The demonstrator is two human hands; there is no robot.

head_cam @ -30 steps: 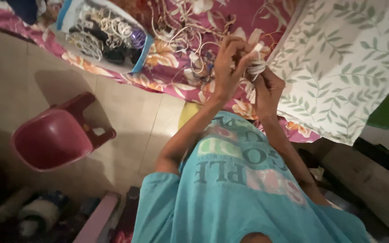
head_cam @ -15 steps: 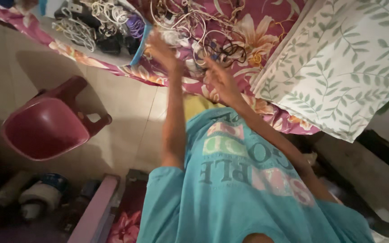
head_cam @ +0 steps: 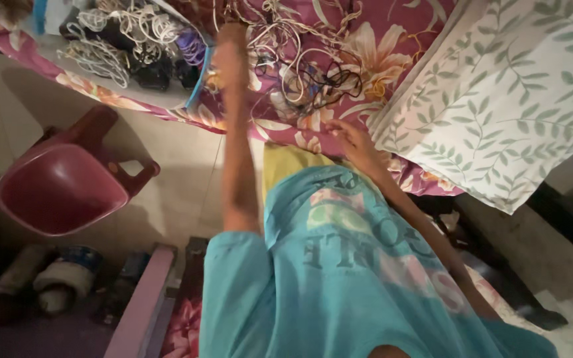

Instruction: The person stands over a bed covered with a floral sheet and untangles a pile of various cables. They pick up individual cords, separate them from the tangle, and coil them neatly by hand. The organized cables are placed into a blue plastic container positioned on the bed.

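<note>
Left hand (head_cam: 232, 50) blurred over cables (head_cam: 300, 73), fingers unreadable; right hand (head_cam: 353, 142) fingers spread.

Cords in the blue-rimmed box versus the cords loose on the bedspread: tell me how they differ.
The cords in the box are wound into separate small bundles; the loose cords sprawl in one tangle. The boxed ones sit inside the box; the loose ones lie on the floral bedspread. Both are mostly white with some black.
</note>
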